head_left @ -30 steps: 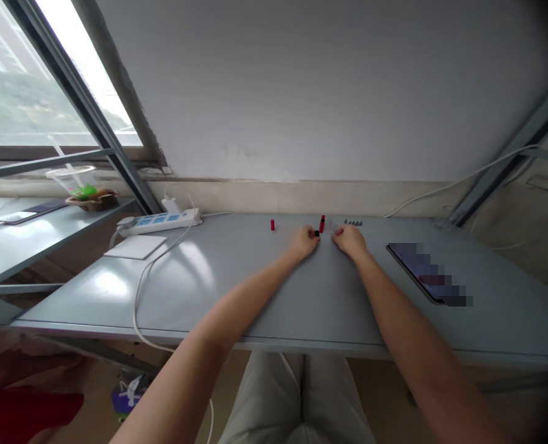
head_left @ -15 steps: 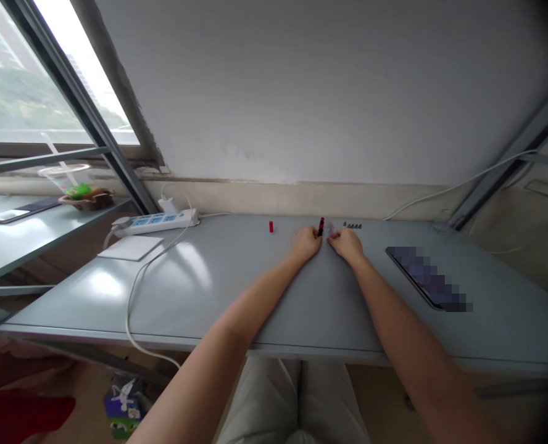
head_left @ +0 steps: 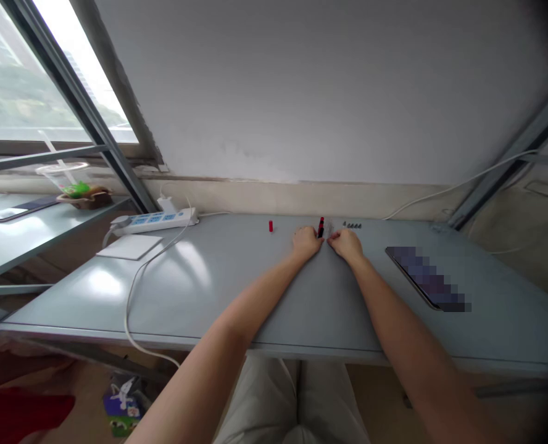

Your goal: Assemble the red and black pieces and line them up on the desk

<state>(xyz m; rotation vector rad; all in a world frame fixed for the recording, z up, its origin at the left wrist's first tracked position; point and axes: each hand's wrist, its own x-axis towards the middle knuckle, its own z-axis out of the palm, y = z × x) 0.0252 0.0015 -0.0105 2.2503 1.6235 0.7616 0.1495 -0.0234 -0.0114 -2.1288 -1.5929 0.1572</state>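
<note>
My left hand [head_left: 307, 241] rests far back on the desk, its fingers closed around a small upright red-and-black cylinder [head_left: 321, 227]. Just to its right, my right hand [head_left: 347, 243] has thumb and finger pinched together beside a small clear plastic piece [head_left: 329, 229]. Whether that piece is in the pinch, or something smaller, is too small to tell. Behind the right hand stand several small dark pointed pieces [head_left: 354, 226] in a short row. A small red cylinder [head_left: 271, 226] stands apart, left of my left hand.
On the grey desk [head_left: 237, 277], a phone [head_left: 424, 277] lies at right. A white power strip [head_left: 158, 221] and a flat white square [head_left: 129, 247] sit at left, with a white cable [head_left: 130, 296] running over the front edge. A plastic cup [head_left: 65, 176] stands on the neighbouring desk.
My left thumb has shifted slightly at the red-and-black cylinder. Otherwise both hands and the things on the desk look the same.
</note>
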